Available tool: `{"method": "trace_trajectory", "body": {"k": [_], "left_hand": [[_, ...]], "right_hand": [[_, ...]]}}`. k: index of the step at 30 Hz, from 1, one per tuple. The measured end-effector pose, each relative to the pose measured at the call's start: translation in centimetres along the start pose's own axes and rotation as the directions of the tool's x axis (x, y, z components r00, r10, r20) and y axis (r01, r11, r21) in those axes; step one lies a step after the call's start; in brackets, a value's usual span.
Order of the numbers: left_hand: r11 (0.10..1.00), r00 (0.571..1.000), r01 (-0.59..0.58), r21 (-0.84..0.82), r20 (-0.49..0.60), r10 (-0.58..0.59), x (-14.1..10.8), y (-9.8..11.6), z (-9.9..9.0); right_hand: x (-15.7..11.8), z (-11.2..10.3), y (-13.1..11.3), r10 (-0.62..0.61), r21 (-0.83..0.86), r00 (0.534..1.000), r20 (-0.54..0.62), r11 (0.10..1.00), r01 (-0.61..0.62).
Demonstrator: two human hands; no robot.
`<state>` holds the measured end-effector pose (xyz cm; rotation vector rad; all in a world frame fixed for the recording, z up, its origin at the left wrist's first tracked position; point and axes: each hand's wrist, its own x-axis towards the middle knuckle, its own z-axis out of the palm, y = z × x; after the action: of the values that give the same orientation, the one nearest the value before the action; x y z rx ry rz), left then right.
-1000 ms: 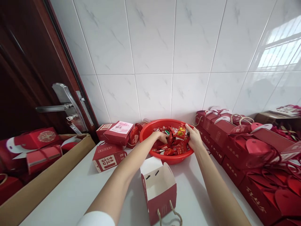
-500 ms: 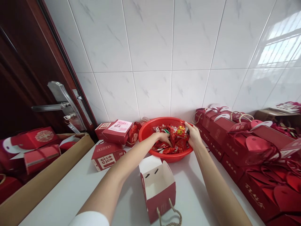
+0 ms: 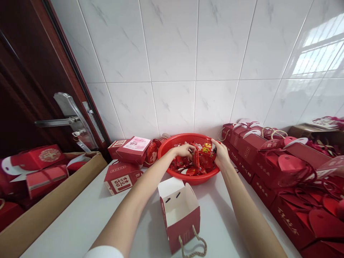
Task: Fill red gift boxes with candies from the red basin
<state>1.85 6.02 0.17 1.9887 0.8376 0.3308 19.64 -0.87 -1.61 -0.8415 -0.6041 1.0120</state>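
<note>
A red plastic basket (image 3: 177, 139) holds many red wrapped sweets (image 3: 205, 163), some with gold or white print. My left hand (image 3: 185, 150) reaches into it, fingers bent down among the wrappers; what they pinch, if anything, is hidden. At the basket's right side, my right hand (image 3: 221, 154) is closed around wrapped sweets, with a small dark-and-shiny one showing by the thumb. Nearer me stands an open red gift box (image 3: 184, 224), its white inside bare, its flap folded back towards the basket and a twisted rope handle (image 3: 193, 247) at its front.
Red gift boxes (image 3: 122, 177) are stacked left of the basket. A long pile of closed red boxes (image 3: 268, 168) lines the right side. On the left, a cardboard carton (image 3: 61, 197) of boxes stands by a dark door with a metal handle (image 3: 56, 122). Behind rises a tiled wall (image 3: 172, 104).
My left hand has risen slightly and drawn back left among the sweets, with its fingers more curled. A dark wrapper now shows at my right thumb. The open box stays put.
</note>
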Motion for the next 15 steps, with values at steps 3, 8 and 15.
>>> {"method": "trace_trajectory", "body": {"k": [3, 8, 15], "left_hand": [[0.99, 0.992, -0.09, -0.109, -0.098, 0.079, -0.5, 0.1, -1.0], [0.948, 0.94, -0.166, -0.273, -0.334, 0.069, -1.0, 0.2, -1.7], [0.889, 0.93, -0.223, -0.399, -0.361, 0.072, -1.1, 0.4, -1.8]], "right_hand": [[-0.2, 0.2, -0.3, -0.015, 0.058, 0.999, -0.038, 0.998, 0.017], [-0.5, 0.4, -0.8, 0.003, 0.067, 0.998, -0.057, 0.998, 0.001], [-0.7, 0.5, -1.1, 0.048, 0.085, 0.992, -0.117, 0.996, -0.038]]}}
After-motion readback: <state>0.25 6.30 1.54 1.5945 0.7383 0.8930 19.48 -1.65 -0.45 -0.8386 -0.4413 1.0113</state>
